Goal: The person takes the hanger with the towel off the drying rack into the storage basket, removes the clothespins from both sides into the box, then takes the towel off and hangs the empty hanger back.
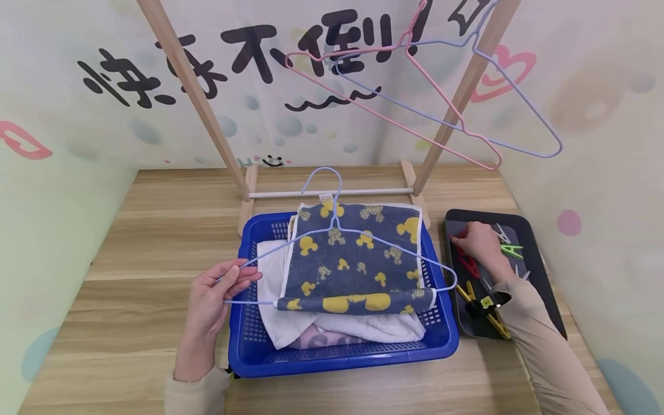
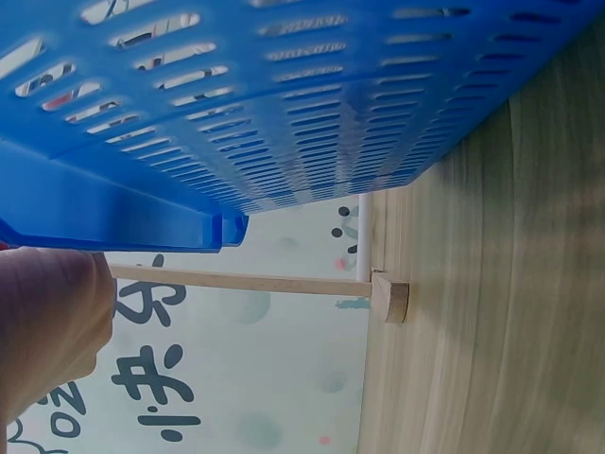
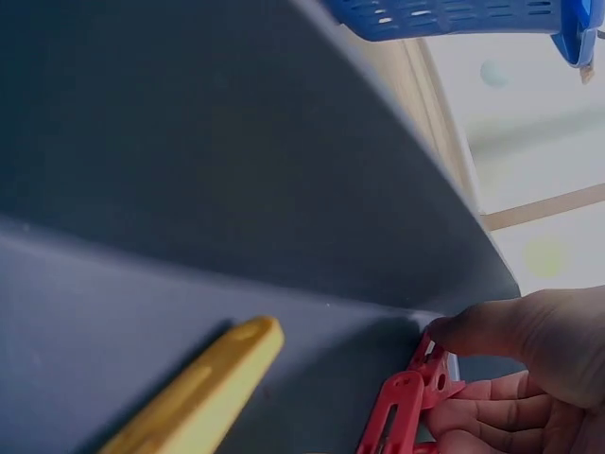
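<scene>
A light blue hanger (image 1: 270, 252) lies over the blue basket, its left end pinched between the thumb and fingers of my left hand (image 1: 210, 294). A dark blue towel (image 1: 353, 253) with yellow mouse-head shapes hangs over the hanger's lower bar, a short folded edge at the front. My right hand (image 1: 479, 245) reaches into the black tray (image 1: 544, 288). In the right wrist view, its thumb and fingers pinch a red clothespin (image 3: 402, 407) by the tray's wall. A yellow clothespin (image 3: 208, 388) lies close by.
Under the towel, the blue basket (image 1: 342, 362) holds white cloths (image 1: 275, 323). A wooden rack (image 1: 207, 109) stands behind it, with a pink hanger (image 1: 436, 86) and another blue hanger (image 1: 524, 104) above. Green clothespins (image 1: 510, 250) and others lie in the tray.
</scene>
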`<state>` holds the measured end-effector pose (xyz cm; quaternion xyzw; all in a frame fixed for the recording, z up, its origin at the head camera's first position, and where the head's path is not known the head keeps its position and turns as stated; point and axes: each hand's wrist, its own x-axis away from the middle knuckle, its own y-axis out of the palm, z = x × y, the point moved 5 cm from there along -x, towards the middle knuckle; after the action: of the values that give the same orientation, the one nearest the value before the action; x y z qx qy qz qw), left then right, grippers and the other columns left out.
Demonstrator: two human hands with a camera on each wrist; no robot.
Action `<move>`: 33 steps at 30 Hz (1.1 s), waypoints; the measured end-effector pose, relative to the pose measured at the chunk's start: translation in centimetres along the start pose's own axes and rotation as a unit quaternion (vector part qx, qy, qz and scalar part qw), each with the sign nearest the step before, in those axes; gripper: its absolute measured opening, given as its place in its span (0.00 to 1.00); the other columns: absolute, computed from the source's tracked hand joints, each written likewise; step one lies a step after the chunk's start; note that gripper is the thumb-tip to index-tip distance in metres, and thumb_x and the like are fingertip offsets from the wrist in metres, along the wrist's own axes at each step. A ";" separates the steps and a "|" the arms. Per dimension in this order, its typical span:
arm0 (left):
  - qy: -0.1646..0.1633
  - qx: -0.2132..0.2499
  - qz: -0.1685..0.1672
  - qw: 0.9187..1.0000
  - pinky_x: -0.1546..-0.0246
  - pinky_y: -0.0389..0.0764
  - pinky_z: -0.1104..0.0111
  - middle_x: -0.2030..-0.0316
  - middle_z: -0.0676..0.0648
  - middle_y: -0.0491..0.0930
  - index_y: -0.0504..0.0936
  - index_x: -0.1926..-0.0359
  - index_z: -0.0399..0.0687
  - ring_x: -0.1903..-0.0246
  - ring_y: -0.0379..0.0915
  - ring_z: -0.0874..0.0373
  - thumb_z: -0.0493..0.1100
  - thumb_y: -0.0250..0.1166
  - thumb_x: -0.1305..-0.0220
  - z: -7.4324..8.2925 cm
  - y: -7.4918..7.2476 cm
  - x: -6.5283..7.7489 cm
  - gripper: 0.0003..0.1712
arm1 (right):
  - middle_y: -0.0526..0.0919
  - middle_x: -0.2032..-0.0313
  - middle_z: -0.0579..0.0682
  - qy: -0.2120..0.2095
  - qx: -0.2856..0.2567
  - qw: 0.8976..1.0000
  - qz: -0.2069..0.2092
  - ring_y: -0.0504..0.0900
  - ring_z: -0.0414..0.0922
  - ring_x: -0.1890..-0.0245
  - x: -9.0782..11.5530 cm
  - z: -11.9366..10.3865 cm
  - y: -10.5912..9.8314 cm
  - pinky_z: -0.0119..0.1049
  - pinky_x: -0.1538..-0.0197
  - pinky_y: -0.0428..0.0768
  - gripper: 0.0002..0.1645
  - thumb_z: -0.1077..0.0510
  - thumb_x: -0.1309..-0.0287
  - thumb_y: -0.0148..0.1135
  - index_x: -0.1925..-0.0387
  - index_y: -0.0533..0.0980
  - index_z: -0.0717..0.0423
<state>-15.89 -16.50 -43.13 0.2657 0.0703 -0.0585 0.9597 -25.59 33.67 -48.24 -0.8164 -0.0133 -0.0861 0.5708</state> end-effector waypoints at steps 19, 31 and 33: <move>-0.006 -0.006 0.000 1.000 0.66 0.81 0.72 0.68 0.43 0.85 0.84 0.60 0.38 0.67 0.84 0.53 0.26 0.48 0.32 0.0 0.1 -0.1 0.16 | 0.82 0.73 0.66 -0.008 -0.054 0.996 0.066 0.80 0.53 0.77 1.3 0.0 -1.1 0.46 0.72 0.79 0.20 0.56 0.44 0.64 0.66 0.77 0.74; 0.009 0.026 -0.002 1.000 0.65 0.81 0.72 0.67 0.41 0.85 0.83 0.59 0.36 0.66 0.83 0.52 0.28 0.50 0.32 0.1 0.2 -0.3 0.14 | 0.81 0.76 0.58 -0.070 -0.168 0.970 0.164 0.77 0.38 0.83 7.0 -3.3 -4.7 0.21 0.79 0.74 0.12 0.58 0.38 0.58 0.66 0.78 0.66; 0.013 0.033 -0.005 0.999 0.65 0.81 0.72 0.67 0.41 0.85 0.83 0.59 0.35 0.65 0.83 0.52 0.28 0.50 0.32 0.2 0.3 -0.4 0.14 | 0.81 0.77 0.56 -0.101 -0.173 0.969 0.148 0.75 0.36 0.83 8.3 -3.9 -4.9 0.22 0.80 0.75 0.08 0.62 0.39 0.58 0.67 0.78 0.65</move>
<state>-16.19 -16.36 -42.74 0.2981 0.0820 -0.0618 0.9490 -18.52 31.10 -41.11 -0.8999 0.0657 0.0811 0.4234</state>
